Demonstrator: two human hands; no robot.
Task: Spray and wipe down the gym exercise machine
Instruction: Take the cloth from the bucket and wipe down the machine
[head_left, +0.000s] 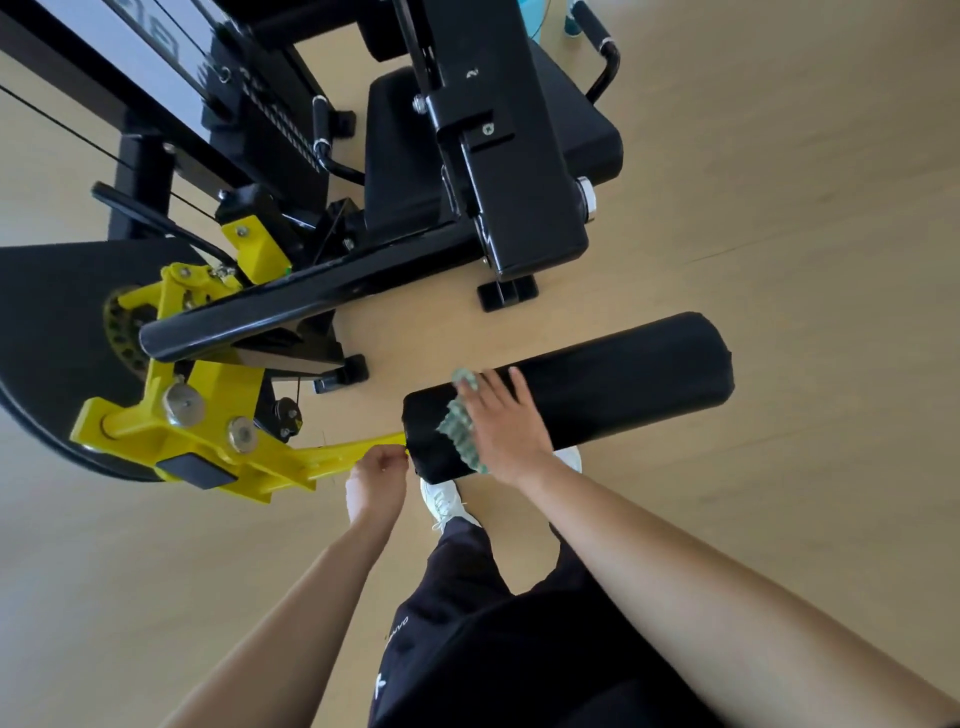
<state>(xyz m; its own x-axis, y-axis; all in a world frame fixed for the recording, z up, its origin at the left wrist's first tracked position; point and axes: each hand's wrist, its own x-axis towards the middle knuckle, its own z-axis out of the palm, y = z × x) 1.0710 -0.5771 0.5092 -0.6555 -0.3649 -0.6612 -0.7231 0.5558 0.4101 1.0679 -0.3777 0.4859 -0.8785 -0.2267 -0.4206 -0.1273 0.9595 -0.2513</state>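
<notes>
The black and yellow exercise machine (322, 291) fills the upper left. Its black padded roller (613, 374) lies across the middle, fixed to a yellow lever arm (291, 462). My right hand (506, 421) lies flat on the roller's left part, fingers straight, pressing a pale green cloth (460, 431) against the pad. My left hand (376, 480) grips the yellow lever arm just left of the roller's end, fingers curled round it. No spray bottle is plainly visible.
A black seat pad (576, 130) and black handles (602, 47) sit at the top. A yellow pivot with metal knobs (184, 405) stands at the left. Light wooden floor (779, 234) spreads to the right. My white shoes (444, 501) stand under the roller.
</notes>
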